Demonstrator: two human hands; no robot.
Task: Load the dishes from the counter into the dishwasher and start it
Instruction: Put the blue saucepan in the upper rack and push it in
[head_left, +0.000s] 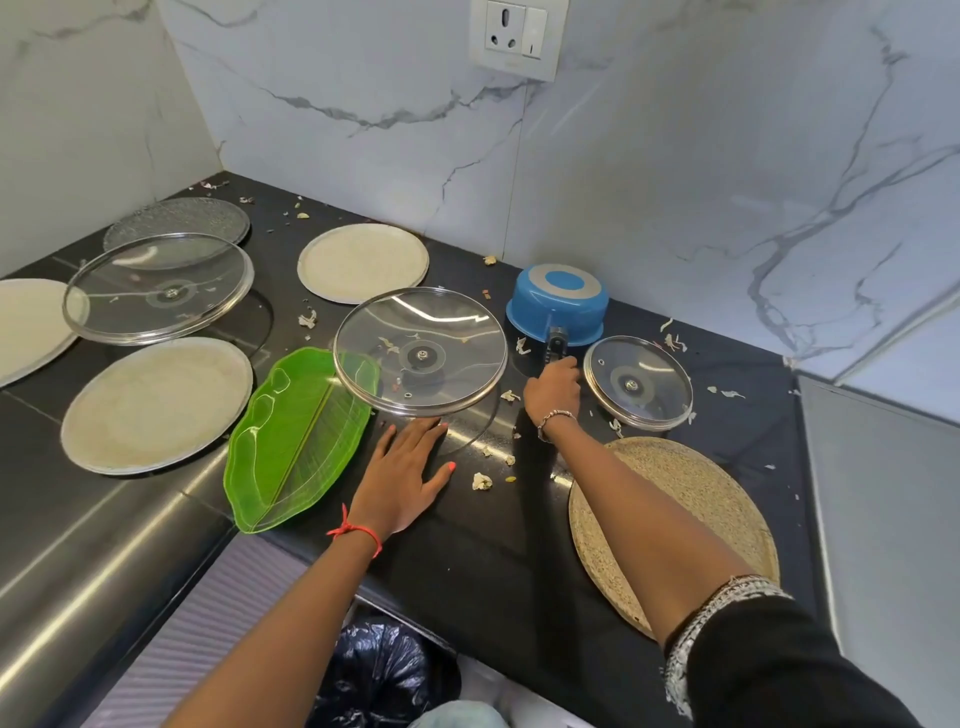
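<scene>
1. Right hand (553, 387): fingers curled round the black handle (555, 344) of the blue saucepan (558, 304), which sits upside down on the counter (467, 525).
2. Left hand (405, 470): flat on the counter, fingers straight, beside the large glass lid (421, 332).

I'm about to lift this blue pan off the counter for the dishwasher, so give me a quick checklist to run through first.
1. Right hand grips the blue pan by its handle: ok.
2. Nothing stacked on the pan: ok, its upturned base is bare.
3. Pan empty inside: cannot tell, it sits upside down.
4. Left hand free to help: ok, flat on the counter, holding nothing.
5. Large glass lid out of the path: not ok, it sits close to the left of the handle, knob down, rim over the green leaf tray.
6. Dishwasher open: cannot tell, not in view.
</scene>
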